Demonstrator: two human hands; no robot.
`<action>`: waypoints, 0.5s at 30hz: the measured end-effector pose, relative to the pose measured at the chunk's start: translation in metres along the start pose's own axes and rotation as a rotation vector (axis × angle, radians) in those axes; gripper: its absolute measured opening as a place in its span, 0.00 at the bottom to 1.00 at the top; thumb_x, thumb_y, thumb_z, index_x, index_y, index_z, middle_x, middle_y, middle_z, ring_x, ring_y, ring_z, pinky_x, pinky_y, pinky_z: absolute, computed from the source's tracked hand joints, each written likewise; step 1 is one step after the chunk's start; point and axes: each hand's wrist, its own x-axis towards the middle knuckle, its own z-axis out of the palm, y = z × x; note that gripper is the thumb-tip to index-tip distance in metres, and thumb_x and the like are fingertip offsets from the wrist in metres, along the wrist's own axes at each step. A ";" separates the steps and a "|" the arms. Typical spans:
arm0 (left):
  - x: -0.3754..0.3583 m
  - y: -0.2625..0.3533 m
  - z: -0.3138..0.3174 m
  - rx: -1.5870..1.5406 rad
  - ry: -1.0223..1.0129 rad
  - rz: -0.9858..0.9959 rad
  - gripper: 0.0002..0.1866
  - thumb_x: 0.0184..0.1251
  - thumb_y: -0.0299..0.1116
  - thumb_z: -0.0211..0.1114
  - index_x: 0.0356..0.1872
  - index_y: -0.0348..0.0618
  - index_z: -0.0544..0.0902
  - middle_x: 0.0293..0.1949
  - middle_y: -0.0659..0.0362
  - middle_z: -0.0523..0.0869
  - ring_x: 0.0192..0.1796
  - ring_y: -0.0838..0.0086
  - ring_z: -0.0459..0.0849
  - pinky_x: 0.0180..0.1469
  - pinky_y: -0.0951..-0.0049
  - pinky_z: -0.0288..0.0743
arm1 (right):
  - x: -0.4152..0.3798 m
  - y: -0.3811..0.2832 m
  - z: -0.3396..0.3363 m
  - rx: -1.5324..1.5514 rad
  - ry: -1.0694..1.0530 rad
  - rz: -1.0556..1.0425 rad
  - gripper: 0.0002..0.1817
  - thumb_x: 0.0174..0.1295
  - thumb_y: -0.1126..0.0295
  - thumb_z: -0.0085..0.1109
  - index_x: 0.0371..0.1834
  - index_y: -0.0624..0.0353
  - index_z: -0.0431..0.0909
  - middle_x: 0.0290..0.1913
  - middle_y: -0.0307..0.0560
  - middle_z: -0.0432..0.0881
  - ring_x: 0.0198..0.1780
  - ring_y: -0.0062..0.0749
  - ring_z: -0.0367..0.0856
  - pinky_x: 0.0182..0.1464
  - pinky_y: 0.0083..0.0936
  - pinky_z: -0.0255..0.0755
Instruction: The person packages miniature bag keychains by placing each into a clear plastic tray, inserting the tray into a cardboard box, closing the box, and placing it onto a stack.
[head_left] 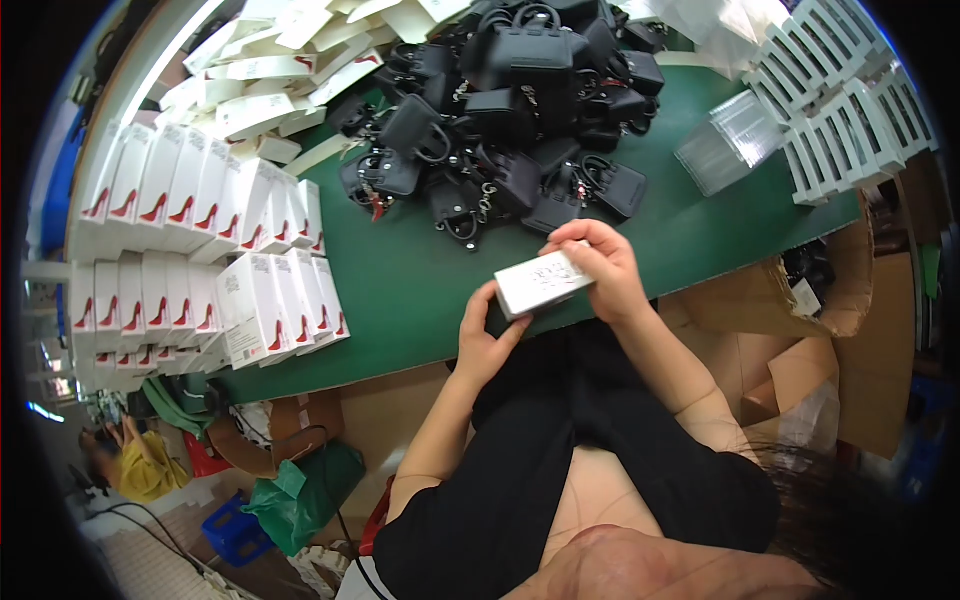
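Note:
Between my two hands, above the front edge of the green table, is a small white box with dark print on its upper face. My right hand grips its right end, thumb on top. My left hand wraps the left end, fingers behind and thumb at the lower corner. The side of the box towards the floor is hidden. Beyond my hands lies a heap of small black handbags with metal clasps and chains. At my left stand rows of white boxes printed with a red high-heeled shoe.
Loose white cartons are piled at the back left. Clear plastic trays and pale slatted racks stand at the right. A cardboard box is below the right edge. Another person in yellow is at the far left.

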 end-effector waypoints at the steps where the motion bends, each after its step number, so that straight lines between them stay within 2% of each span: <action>1: -0.043 0.047 0.003 -0.025 0.009 0.040 0.25 0.50 0.23 0.69 0.52 0.40 0.73 0.47 0.55 0.82 0.47 0.68 0.81 0.56 0.71 0.71 | -0.052 -0.037 0.000 0.056 0.020 0.032 0.09 0.64 0.75 0.49 0.45 0.64 0.76 0.41 0.50 0.80 0.41 0.30 0.80 0.45 0.21 0.74; 2: -0.087 0.094 -0.002 -0.046 0.020 0.078 0.28 0.45 0.22 0.73 0.51 0.41 0.74 0.47 0.56 0.83 0.47 0.68 0.81 0.52 0.72 0.74 | -0.103 -0.071 0.008 0.116 0.037 0.069 0.10 0.65 0.75 0.49 0.46 0.65 0.76 0.41 0.51 0.80 0.42 0.31 0.80 0.47 0.23 0.75; 3: -0.131 0.149 -0.019 -0.029 0.041 0.087 0.28 0.45 0.22 0.73 0.51 0.41 0.74 0.47 0.56 0.83 0.47 0.68 0.81 0.52 0.72 0.74 | -0.155 -0.106 0.031 0.123 0.010 0.066 0.10 0.65 0.75 0.49 0.46 0.65 0.76 0.41 0.51 0.80 0.42 0.31 0.80 0.47 0.23 0.75; 5: -0.133 0.168 -0.050 -0.087 0.160 0.204 0.28 0.42 0.23 0.75 0.49 0.40 0.75 0.45 0.55 0.83 0.46 0.66 0.81 0.52 0.69 0.75 | -0.157 -0.115 0.044 0.267 0.099 -0.060 0.09 0.67 0.74 0.49 0.46 0.65 0.75 0.42 0.51 0.80 0.45 0.33 0.79 0.50 0.24 0.73; 6: -0.127 0.176 -0.061 -0.169 0.246 0.346 0.28 0.39 0.24 0.76 0.47 0.42 0.75 0.43 0.54 0.83 0.45 0.64 0.81 0.51 0.66 0.76 | -0.157 -0.116 0.041 0.270 0.087 -0.057 0.09 0.67 0.74 0.49 0.46 0.65 0.75 0.42 0.51 0.80 0.45 0.33 0.79 0.50 0.24 0.73; 7: -0.124 0.186 -0.079 0.000 0.303 0.475 0.27 0.41 0.26 0.76 0.46 0.43 0.75 0.44 0.54 0.82 0.46 0.63 0.80 0.53 0.62 0.76 | -0.159 -0.118 0.034 0.240 0.091 -0.081 0.09 0.67 0.74 0.49 0.46 0.65 0.75 0.42 0.51 0.80 0.45 0.32 0.79 0.51 0.24 0.73; 10: -0.124 0.202 -0.121 0.521 0.714 0.753 0.24 0.47 0.26 0.76 0.46 0.44 0.74 0.47 0.55 0.80 0.48 0.62 0.79 0.62 0.57 0.72 | -0.160 -0.126 0.010 0.153 0.117 -0.161 0.09 0.68 0.73 0.49 0.45 0.65 0.75 0.42 0.50 0.79 0.46 0.32 0.78 0.52 0.25 0.72; 12: -0.122 0.216 -0.153 0.834 0.865 0.788 0.25 0.46 0.20 0.74 0.46 0.45 0.74 0.49 0.56 0.81 0.54 0.62 0.79 0.65 0.59 0.67 | -0.161 -0.129 0.002 0.148 0.130 -0.176 0.09 0.68 0.73 0.49 0.45 0.65 0.75 0.42 0.49 0.80 0.45 0.31 0.78 0.51 0.24 0.72; 13: -0.119 0.218 -0.163 0.984 0.923 0.773 0.25 0.47 0.17 0.72 0.47 0.46 0.74 0.51 0.58 0.81 0.59 0.61 0.77 0.69 0.57 0.61 | -0.162 -0.130 -0.005 0.137 0.146 -0.189 0.08 0.68 0.72 0.50 0.45 0.65 0.75 0.41 0.49 0.80 0.44 0.30 0.79 0.50 0.24 0.72; 15: -0.114 0.210 -0.185 1.229 1.001 0.679 0.26 0.47 0.18 0.70 0.50 0.47 0.75 0.53 0.61 0.81 0.63 0.58 0.74 0.70 0.50 0.55 | -0.165 -0.136 -0.018 0.111 0.195 -0.226 0.08 0.68 0.72 0.51 0.44 0.64 0.76 0.40 0.47 0.81 0.42 0.28 0.79 0.49 0.23 0.72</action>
